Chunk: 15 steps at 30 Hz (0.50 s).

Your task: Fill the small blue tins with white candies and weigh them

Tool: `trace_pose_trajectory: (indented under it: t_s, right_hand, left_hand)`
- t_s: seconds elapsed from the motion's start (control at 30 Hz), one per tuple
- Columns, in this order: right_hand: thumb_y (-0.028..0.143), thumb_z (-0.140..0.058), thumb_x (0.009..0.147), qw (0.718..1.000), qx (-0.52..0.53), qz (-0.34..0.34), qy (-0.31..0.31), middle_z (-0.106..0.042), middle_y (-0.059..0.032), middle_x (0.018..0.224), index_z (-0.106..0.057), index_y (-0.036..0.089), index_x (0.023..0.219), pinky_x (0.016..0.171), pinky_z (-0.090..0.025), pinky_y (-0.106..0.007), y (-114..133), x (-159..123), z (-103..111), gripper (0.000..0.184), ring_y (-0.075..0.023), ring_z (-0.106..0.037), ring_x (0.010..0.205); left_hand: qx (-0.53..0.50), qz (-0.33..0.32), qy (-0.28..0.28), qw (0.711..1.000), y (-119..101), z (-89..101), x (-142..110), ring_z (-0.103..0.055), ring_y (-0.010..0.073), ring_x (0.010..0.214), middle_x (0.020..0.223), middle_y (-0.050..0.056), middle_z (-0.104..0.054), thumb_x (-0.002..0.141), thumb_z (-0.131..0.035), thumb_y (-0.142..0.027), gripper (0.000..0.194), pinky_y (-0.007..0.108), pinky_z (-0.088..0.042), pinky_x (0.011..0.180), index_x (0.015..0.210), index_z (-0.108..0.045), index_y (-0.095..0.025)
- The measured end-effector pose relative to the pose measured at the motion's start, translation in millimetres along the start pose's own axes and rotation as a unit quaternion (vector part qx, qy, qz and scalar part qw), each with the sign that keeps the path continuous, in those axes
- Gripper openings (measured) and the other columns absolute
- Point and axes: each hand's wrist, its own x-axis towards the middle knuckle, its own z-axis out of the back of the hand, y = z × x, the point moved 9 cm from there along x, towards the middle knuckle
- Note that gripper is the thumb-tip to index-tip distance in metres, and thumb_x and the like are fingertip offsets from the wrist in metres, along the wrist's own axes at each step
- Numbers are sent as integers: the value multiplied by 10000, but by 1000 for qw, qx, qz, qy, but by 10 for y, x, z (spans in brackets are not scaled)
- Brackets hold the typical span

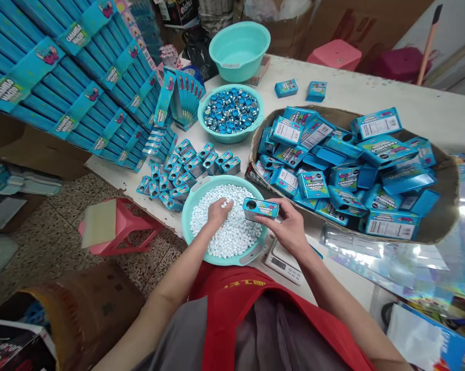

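Note:
A turquoise basin (191, 198) full of small white candies (232, 239) stands before me at the table's edge. My left hand (219, 214) is in the candies with its fingers curled together around some of them; the fingertips are partly hidden. Over the basin's right side, my right hand (288, 224) grips a small blue candy box (261, 207) between thumb and fingers. A dark round hole shows at the box's left end, which faces the left hand.
Several similar boxes (184, 179) stand grouped left of the basin. Behind is a basin of blue and silver caps (232, 111). A carton (444, 226) heaped with blue boxes lies right. A digital scale (280, 263) sits near my right forearm; stacked display boxes (73, 77) rise left.

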Motion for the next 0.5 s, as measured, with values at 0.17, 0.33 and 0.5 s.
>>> trace_pose_trajectory:
  t_s: [0.17, 0.33, 0.5]
  right_hand:
    - [354, -725, 733, 995, -88, 39, 22, -616, -34, 862, -614, 218, 932, 714, -470, -332, 114, -19, -71, 265, -203, -590, 807]
    - [363, -684, 770, 986, -142, 69, 60, -625, -61, 891, -595, 227, 960, 725, -469, -353, 189, -59, -293, 250, -238, -598, 849]
    - [324, -674, 769, 982, -148, 71, 97, -649, -80, 934, -583, 211, 992, 762, -475, -365, 217, -110, -507, 266, -254, -611, 889]
  left_hand:
    - [-308, 140, 33, 940, -132, 35, -185, -399, 65, 420, 578, -39, -519, 633, -725, -470, 360, 193, -280, 388, 699, -528, -177]
    - [-428, 83, 57, 898, -772, 143, -381, -448, 51, 409, 610, -31, -540, 682, -685, -414, 314, 174, -293, 368, 686, -470, -185]
    - [-436, 49, 24, 898, -999, 198, -437, -610, 120, 545, 665, -20, -599, 681, -674, -395, 280, 230, -463, 510, 744, -493, -190]
